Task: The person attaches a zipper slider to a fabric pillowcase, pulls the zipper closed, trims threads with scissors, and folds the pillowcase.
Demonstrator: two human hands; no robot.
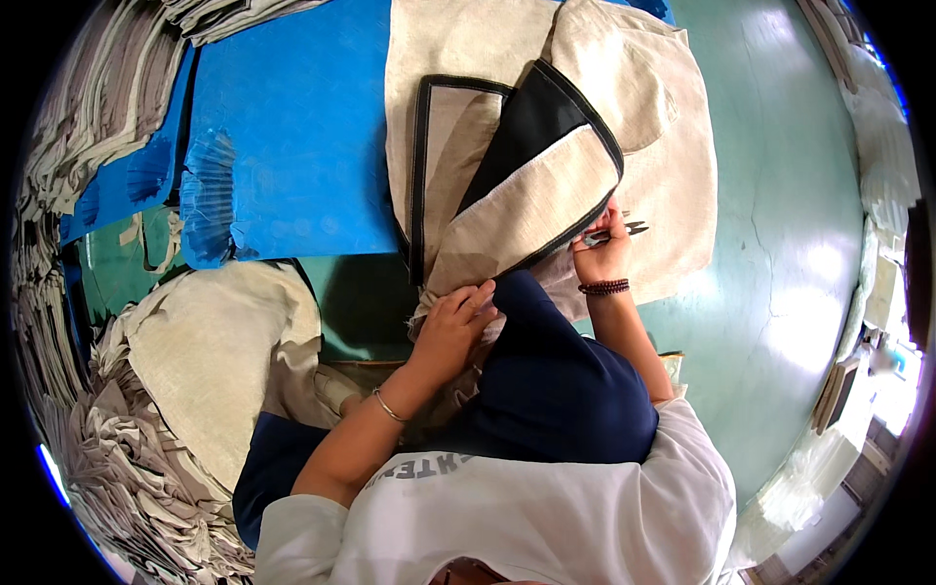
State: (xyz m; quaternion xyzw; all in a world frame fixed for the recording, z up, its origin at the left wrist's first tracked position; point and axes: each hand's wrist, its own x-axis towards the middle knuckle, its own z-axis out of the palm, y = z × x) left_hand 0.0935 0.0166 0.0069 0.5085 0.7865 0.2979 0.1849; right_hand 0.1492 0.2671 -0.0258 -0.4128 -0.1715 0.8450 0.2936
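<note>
A beige fabric bag with black trim (526, 195) lies over my raised knee, its flap folded back so the black lining shows. My left hand (450, 327) presses down on the bag's lower corner and grips the cloth. My right hand (602, 249), with a bead bracelet on the wrist, holds small thread snips (624, 230) at the bag's right edge. My dark blue trouser leg (546, 380) sits under the cloth.
More beige bags (643, 88) are spread behind the one I hold. A blue sheet (283, 127) covers the floor at the upper left. Piles of folded beige cloth (205, 361) lie at the left. Green floor (780, 244) stretches to the right.
</note>
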